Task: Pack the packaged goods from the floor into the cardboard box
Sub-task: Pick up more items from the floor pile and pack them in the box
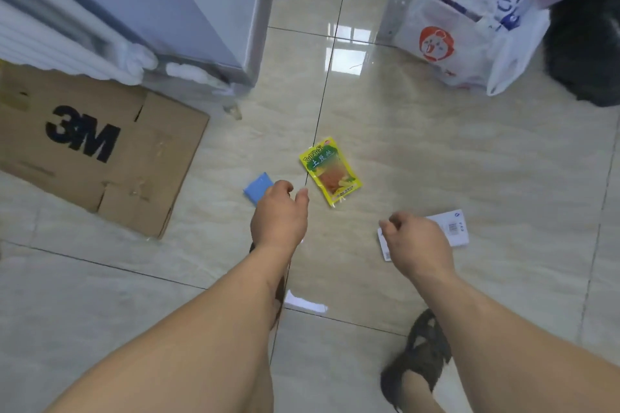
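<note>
Both hands are hanging empty with fingers loosely curled, left hand (280, 214) and right hand (417, 241) well apart. The yellow plastic snack pouch (330, 170) is lying just beyond the left hand, a small blue packet (257, 187) peeking from behind it, a white flat packet (448, 228) under the right. The pickup seems to be only beginning; next, one hand needs lowering onto a packet, then carrying it left to the flattened-looking brown cardboard box (97, 147)

The hands partly hide the blue packet (257, 185) and white packet (449, 228).
</note>
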